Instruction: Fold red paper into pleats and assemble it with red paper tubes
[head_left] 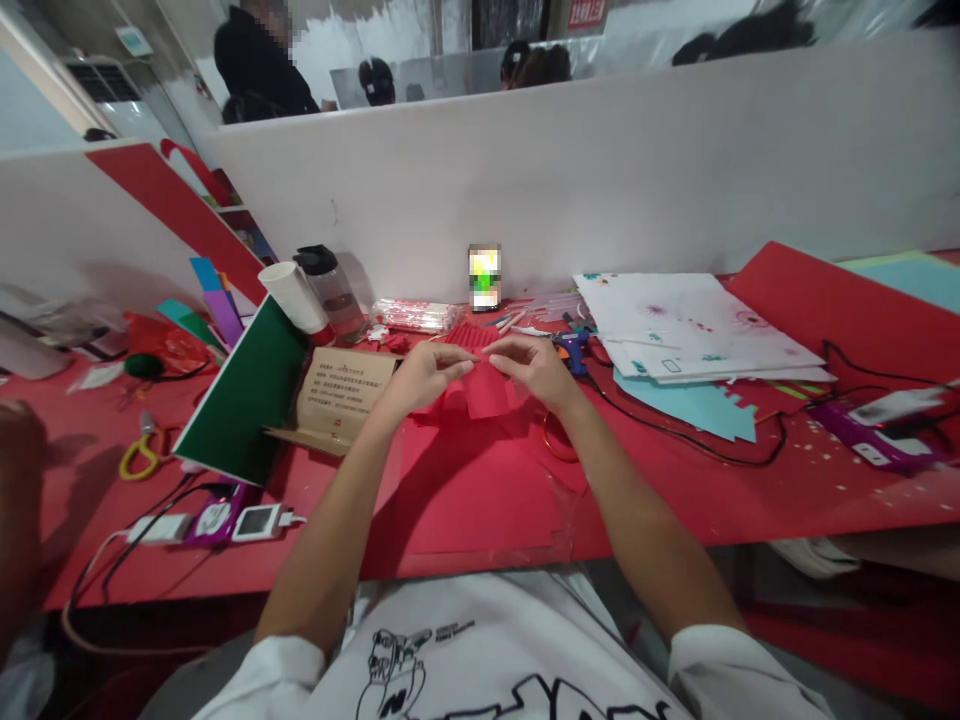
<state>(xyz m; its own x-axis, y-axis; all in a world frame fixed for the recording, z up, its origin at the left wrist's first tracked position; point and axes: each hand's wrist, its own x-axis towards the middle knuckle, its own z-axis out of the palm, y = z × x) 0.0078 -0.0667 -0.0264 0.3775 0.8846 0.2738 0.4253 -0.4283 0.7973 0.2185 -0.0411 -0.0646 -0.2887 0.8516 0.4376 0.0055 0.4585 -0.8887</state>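
Both my hands are raised a little above the red table (750, 490), pinching a small piece of red paper (487, 392) between them. My left hand (425, 375) grips its left edge with closed fingers. My right hand (531, 366) pinches the top right edge. Under the hands lie larger sheets of red paper (480, 490). A pleated red piece (471, 335) lies just behind the hands.
A green board (244, 395) and a brown card (345, 395) lie to the left, with a white cup (295, 296) and a bottle (330, 290) behind. Scissors (142, 450) lie far left. White and blue sheets (690, 330), a glue gun (571, 347) and cables lie to the right.
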